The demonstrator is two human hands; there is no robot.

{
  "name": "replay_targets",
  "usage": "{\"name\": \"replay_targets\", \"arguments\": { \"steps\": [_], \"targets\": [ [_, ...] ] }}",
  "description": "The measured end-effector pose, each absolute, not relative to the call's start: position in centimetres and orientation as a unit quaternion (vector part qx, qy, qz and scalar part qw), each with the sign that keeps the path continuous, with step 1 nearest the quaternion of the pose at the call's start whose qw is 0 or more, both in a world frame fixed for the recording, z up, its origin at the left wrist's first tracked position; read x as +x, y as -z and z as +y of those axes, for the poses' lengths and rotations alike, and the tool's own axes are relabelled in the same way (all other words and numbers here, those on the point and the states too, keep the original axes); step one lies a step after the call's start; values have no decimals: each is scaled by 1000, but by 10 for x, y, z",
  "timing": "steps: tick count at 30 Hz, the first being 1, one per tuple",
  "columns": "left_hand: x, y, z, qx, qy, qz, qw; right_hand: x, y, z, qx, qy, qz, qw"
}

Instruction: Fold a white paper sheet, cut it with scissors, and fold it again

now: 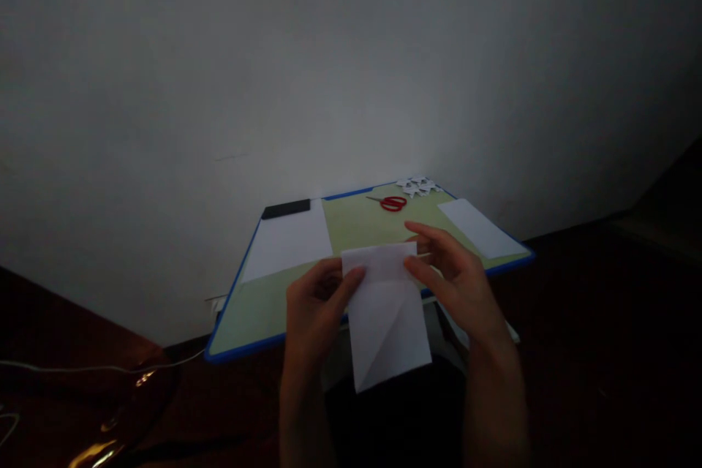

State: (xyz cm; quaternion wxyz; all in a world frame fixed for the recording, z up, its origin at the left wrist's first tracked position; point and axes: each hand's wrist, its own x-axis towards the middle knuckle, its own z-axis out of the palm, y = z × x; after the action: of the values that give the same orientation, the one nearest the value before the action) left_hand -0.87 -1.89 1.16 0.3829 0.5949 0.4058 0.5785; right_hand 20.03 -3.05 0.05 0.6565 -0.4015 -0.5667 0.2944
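A folded white sheet of paper with visible creases hangs between both hands, over the near edge of a small green table with a blue rim. My left hand pinches the sheet's upper left corner between thumb and fingers. My right hand grips the upper right corner, its fingers stretched along the top edge.
On the table lie a white sheet at the left, a narrower white strip at the right, red-handled scissors, a pile of white paper cut-outs and a black object at the far edge. A white wall stands behind; a cable runs at left.
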Motion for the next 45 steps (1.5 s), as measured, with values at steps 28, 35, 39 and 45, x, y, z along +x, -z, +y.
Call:
{"name": "replay_targets", "arguments": {
  "steps": [28, 35, 39, 45],
  "targets": [
    [-4, -24, -29, 735, -495, 404, 226, 198, -11, -37, -335, -167, -675, 636],
    [3, -25, -36, 735, -532, 395, 145, 196, -12, -43, -323, -120, -696, 630],
    [4, -26, -36, 735, -548, 375, 136, 196, -13, -43, -329, -95, -702, 624],
    [2, -28, -37, 759, -532, 356, 120, 199, -9, -44, -323, -106, -707, 619]
  ]
}}
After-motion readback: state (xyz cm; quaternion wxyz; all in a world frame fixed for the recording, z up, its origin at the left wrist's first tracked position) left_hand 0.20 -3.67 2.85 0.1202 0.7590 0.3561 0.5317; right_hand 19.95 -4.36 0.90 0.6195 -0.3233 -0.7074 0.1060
